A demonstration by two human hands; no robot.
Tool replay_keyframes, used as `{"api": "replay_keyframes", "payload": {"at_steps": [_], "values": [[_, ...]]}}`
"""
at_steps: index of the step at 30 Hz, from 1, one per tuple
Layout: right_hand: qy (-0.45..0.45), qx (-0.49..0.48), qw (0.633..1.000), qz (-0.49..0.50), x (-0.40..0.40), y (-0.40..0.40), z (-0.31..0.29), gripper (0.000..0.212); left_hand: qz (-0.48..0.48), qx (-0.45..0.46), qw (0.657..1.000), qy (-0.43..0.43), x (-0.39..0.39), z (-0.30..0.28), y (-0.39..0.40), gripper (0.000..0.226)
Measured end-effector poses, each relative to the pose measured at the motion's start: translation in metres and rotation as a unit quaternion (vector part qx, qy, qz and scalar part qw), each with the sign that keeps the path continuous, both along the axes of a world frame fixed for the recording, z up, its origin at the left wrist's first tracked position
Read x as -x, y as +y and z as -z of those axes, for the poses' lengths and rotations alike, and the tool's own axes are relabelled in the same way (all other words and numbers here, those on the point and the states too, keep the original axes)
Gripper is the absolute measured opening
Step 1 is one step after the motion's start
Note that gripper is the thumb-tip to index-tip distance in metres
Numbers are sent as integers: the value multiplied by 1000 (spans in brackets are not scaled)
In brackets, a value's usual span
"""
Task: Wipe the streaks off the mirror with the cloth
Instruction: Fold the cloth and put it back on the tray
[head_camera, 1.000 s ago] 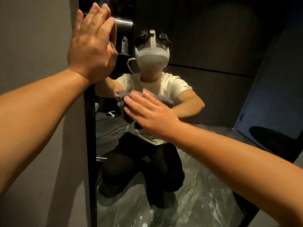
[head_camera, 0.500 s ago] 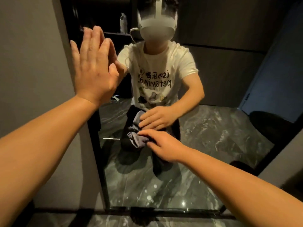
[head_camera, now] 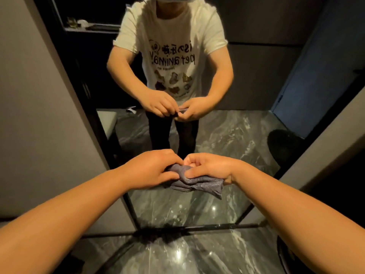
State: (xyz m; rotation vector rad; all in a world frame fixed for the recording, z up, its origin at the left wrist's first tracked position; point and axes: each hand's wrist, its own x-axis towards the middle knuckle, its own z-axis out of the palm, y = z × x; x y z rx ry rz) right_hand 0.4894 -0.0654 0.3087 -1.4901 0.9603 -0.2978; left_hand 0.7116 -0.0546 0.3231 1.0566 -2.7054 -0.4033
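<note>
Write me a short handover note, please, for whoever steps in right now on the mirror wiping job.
Left hand: closed on the left end of the cloth, in front of the body, off the glass.
Right hand: closed on the same cloth, pinching its upper fold; the rest hangs below the wrist.
Cloth: grey, bunched between both hands, not touching the mirror.
Mirror: tall, dark-framed, standing on the marble floor straight ahead.
Done: cannot judge; no streaks are discernible on the glass in this light.
Left: probably refold the cloth, press it to the glass, wipe and check for streaks up close.
</note>
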Motion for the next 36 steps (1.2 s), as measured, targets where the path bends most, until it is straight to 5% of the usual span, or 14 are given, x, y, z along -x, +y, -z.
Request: {"api": "replay_keyframes", "payload": {"at_steps": [5,11,15,23,36], "values": [[131,126,981,-66,18,20,-77,28,-66,-95,990,83,2,-60,2,9],[242,258,935,19,39,45,-91,5,-69,-180,977,87,16,-65,-8,12],[297,268,916,37,57,70,-73,18,0,-179,984,-12,49,-53,-2,51],[300,181,926,139,142,139,-22,10,134,-174,972,-85,148,-11,18,6],[342,13,882,325,402,239,102,8,314,-80,927,-191,469,134,59,17]]}}
